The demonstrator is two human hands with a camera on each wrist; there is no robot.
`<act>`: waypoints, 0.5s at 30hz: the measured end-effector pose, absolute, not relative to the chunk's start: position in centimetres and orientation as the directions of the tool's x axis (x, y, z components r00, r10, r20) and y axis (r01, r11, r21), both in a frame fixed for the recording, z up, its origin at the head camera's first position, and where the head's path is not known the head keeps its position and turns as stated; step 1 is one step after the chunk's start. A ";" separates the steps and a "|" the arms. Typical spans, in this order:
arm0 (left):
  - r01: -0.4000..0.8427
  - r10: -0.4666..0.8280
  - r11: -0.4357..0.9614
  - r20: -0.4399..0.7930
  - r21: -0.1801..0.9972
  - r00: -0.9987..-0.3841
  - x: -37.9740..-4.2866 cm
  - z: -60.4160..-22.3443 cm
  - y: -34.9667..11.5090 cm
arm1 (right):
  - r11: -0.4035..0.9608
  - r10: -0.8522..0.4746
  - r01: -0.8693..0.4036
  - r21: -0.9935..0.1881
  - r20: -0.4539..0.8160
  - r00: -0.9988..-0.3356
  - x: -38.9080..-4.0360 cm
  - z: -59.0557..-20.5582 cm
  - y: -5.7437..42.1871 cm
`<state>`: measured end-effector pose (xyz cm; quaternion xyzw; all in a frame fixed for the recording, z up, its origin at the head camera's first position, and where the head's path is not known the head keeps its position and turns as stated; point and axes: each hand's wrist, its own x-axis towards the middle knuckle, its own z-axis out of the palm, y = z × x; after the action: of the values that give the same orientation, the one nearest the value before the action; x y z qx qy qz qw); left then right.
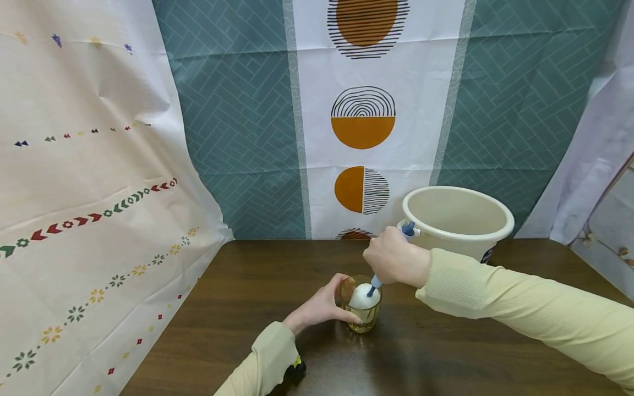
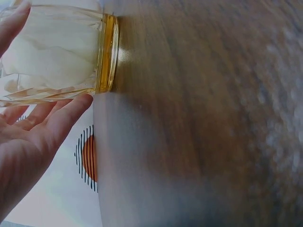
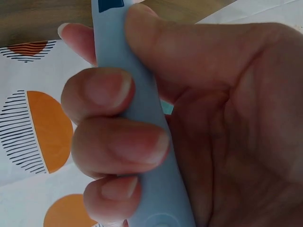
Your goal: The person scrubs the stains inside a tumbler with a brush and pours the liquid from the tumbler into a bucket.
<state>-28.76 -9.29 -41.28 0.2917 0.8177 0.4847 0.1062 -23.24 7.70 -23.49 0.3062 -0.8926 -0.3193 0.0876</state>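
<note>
So both hands are busy here. The left hand point(image 1: 324, 302) is wrapped partway round a clear amber-tinted glass tumbler point(image 1: 364, 323), thumb on one side and fingers on the other, spread about as far as the glass is wide. The glass is upright at the bench point(image 1: 238, 313), mouth up, in front of the person.

The right hand point(image 1: 396, 257) has a tight fist round the light blue handle of what looks like a sponge brush point(image 1: 377, 282). The right wrist view shows it nicely: fingers curled over the handle, thumb lying along it. The brush slants down to the left, and its dark blue neck meets a round white head point(image 1: 365, 297) sitting inside the glass (the left wrist view gets it through the side, just kinda pale and blurry).

Behind the right forearm there's a big white bucket point(image 1: 455, 236) near the back of the bench, partly covered by the pale yellow sleeve point(image 1: 525, 294). Past that hangs a teal and white cloth point(image 1: 233, 110) with orange and black-striped circles, plus a cream cloth point(image 1: 89, 170) with rows of little flowers and arrows on the left. The bench itself is dark brown wood grain.
</note>
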 end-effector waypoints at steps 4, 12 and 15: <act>0.372 0.585 0.350 0.109 0.860 -0.804 -28.7 -41.3 -9.3 | 0.611 -0.596 -0.494 0.619 -0.051 -0.801 -23.2 -23.4 7.6; 0.368 0.586 0.347 0.106 0.863 -0.803 -28.8 -41.2 -9.3 | 0.625 -0.595 -0.523 0.580 -0.080 -0.799 -23.2 -23.1 7.7; 0.371 0.590 0.342 0.110 0.863 -0.800 -28.8 -41.3 -9.4 | 0.631 -0.613 -0.542 0.554 -0.072 -0.787 -23.2 -22.9 7.9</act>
<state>-28.82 -9.36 -41.27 0.2960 0.8116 0.4912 0.1116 -23.24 7.89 -22.90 0.3204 -0.9011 -0.2857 0.0614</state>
